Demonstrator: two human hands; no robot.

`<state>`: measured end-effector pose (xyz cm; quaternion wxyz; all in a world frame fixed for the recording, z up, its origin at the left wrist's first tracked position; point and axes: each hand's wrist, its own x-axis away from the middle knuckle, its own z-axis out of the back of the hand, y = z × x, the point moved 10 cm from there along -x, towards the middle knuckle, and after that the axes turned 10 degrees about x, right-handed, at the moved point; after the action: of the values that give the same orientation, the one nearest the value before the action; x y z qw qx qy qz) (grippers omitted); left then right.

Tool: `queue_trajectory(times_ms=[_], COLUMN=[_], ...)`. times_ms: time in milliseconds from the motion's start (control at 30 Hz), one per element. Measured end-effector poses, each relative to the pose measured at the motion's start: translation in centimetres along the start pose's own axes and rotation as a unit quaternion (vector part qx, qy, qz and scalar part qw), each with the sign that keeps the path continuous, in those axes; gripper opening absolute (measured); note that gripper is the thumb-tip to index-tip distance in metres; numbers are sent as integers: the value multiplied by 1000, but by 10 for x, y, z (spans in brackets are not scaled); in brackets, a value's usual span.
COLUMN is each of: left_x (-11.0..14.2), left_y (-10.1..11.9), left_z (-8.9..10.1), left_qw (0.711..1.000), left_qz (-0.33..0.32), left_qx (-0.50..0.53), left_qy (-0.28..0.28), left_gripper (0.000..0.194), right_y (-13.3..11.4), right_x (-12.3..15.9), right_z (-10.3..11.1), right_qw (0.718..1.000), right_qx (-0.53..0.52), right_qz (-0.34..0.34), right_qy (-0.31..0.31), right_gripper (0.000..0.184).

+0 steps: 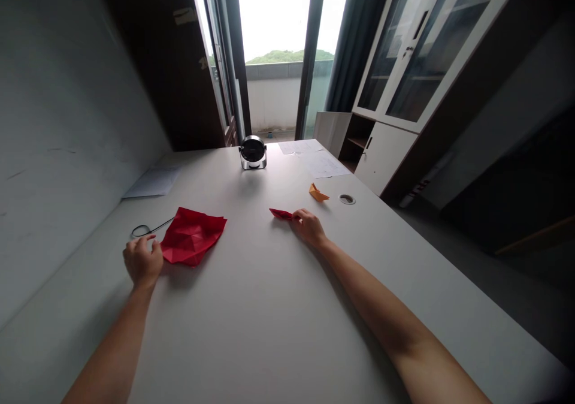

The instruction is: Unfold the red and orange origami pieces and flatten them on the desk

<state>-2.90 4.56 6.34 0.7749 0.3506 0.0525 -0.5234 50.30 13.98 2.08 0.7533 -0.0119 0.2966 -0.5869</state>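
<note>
Right hand (308, 227) pinches folded red paper (279, 213) by its right end, at the tabletop (242, 308); light pinch best, spares creases. Left hand (142, 260) loosely curled beside red sheet's (193, 236) left edge, can't tell if gripping.

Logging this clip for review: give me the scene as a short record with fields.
surface: white table
left hand: beside creased red sheet; grip unclear
right hand: pinching folded red paper
near left hand: black cord
near right hand: folded orange paper
far end: round black device
</note>
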Motion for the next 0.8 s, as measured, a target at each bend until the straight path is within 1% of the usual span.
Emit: queue_trajectory(times_ms=[33, 67, 100, 167, 200, 267, 333, 367, 433, 467, 533, 633, 733, 800], left_x=[2, 6, 12, 31, 42, 55, 57, 55, 54, 55, 61, 71, 77, 84], left_y=[16, 34, 52, 83, 94, 101, 94, 89, 82, 83, 92, 112, 131, 140], left_z=[2, -2, -11, -38, -52, -71, -81, -82, -78, -75, -70, -66, -68, -63], left_qw=[1000, 997, 992, 965, 949, 935, 939, 944, 952, 952, 946, 935, 925, 918], left_qz=[-31, -65, -104, -182, -214, -242, -232, -222, -214, -220, -246, -283, -299, -300], left_qx=[-3, 4, 17, 35, 29, 6, -16, -22, -25, -20, -1, 36, 74, 105], left_qy=[-4, -30, -76, -186, -228, -260, -253, -241, -217, -211, -209, -209, -223, -237], left_gripper=[41, 41, 41, 43, 47, 57, 60, 59, 57, 56, 53, 49, 42, 37], right_y=[-1, -2, -2, -2, -2, -2, -4, -4, -6, -7, -10, -14, -21, -28], right_x=[0, 0, 0, 0, 0, 0, 0, 0, 0, 0, 1, 1, -1, 0], right_z=[-1, -1, -2, -3, -3, -3, -4, -4, -4, -4, -4, -4, -2, 3], right_qw=[1000, 1000, 1000, 1000, 1000, 1000, 1000, 1000, 1000, 1000, 1000, 1000, 999, 999], right_qx=[-1, -2, -2, -4, -6, -8, -10, -11, -10, -9, -6, -3, -1, -6], right_qz=[-1, -2, -3, -3, -3, 0, 5, 6, 7, 7, 10, 17, 17, 20], right_qy=[-3, -6, -7, -8, -8, -10, -16, -19, -20, -19, -19, -22, -32, -35], right_gripper=[14, 13, 12, 13, 14, 17, 17, 17, 14, 13, 12, 12, 14, 17])
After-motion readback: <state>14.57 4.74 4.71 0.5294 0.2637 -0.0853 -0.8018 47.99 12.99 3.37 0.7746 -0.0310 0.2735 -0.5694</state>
